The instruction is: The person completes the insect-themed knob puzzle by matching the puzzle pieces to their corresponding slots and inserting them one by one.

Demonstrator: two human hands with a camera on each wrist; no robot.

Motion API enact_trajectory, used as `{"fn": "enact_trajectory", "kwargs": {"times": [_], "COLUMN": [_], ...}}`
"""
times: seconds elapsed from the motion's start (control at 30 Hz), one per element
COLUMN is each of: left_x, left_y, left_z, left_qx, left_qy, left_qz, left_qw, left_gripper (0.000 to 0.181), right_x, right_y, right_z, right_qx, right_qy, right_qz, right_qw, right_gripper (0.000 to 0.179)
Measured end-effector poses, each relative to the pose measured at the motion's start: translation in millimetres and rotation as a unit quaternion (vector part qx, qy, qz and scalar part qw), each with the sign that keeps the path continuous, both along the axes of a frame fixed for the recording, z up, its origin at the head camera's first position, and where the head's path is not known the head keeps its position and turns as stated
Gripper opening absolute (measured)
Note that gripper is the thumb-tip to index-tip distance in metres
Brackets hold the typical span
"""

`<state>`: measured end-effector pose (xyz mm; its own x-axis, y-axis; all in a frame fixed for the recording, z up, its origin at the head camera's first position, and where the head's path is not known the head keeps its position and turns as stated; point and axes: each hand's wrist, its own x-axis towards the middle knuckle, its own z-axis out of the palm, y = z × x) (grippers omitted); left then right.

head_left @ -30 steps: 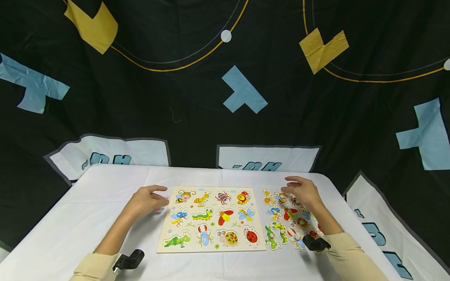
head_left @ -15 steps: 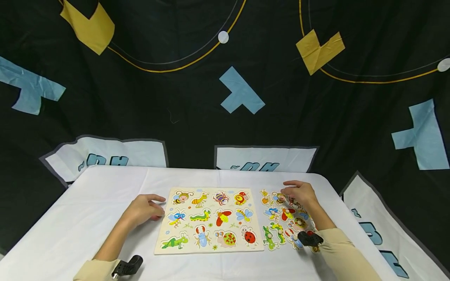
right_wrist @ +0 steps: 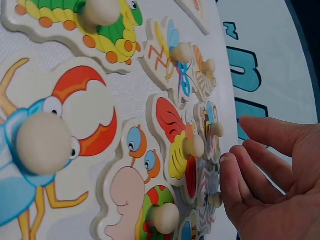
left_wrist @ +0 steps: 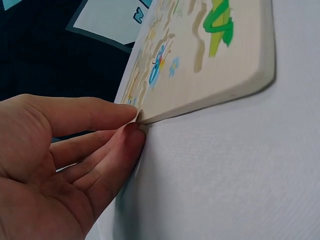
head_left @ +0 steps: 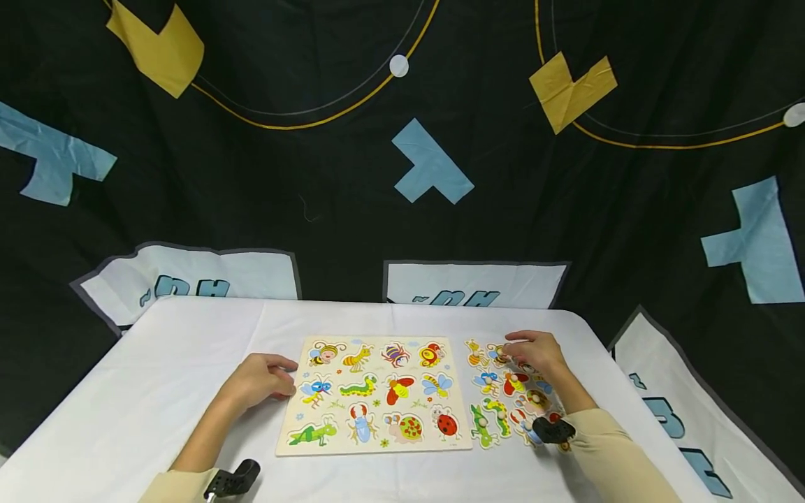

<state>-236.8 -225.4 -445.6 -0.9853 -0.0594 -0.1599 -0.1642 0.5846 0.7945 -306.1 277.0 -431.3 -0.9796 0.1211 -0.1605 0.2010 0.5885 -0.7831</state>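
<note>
A wooden insect puzzle board (head_left: 458,381) lies flat on the table, with printed recesses. My left hand (head_left: 256,383) is at its left edge; in the left wrist view the thumb and fingertips touch the edge of the board (left_wrist: 215,80). To the right of the board lie several knobbed puzzle pieces. My right hand (head_left: 539,355) hovers over the far ones. In the right wrist view, its fingers (right_wrist: 240,172) are slightly bent, apart from the thumb, close to the knobs of the bee piece (right_wrist: 207,115) and a spider piece (right_wrist: 206,215). Nothing shows between them.
Nearer pieces include a stag beetle (right_wrist: 22,200), a snail (right_wrist: 125,192), a caterpillar (right_wrist: 117,42) and a red-winged insect (right_wrist: 167,112). A grasshopper piece (head_left: 481,426) lies beside the board. White cloth covers the table (head_left: 189,342); a black curtain (head_left: 339,188) hangs behind.
My left hand has lowered to the left edge of the board. My right hand has come down a little over the far pieces. The head view has shifted slightly.
</note>
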Motion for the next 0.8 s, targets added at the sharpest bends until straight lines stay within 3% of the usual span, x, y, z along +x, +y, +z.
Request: {"fn": "enact_trajectory", "kwargs": {"times": [0.23,0.5,0.8], "left_x": [-0.9,1.7,2.9], "left_y": [-2.3,-4.1,-5.0], "left_z": [-0.4,-1.5,-2.0], "left_qx": [0.012,0.027,0.028], "left_qy": [0.000,-0.003,0.003], "left_qz": [-0.007,0.008,0.007], "left_qw": [0.9999,0.9996,0.9996], "left_gripper": [0.053,0.052,0.050], "right_x": [-3.8,-9.0,-11.9], "right_y": [-1.8,-5.4,-3.5], "right_z": [-6.7,-6.3,-7.0], "right_qx": [0.020,0.033,0.047], "right_qy": [-0.001,0.002,-0.022], "right_qz": [0.006,0.005,0.010], "right_qw": [0.9998,0.9994,0.9986], "right_gripper": [0.049,0.040,0.038]}}
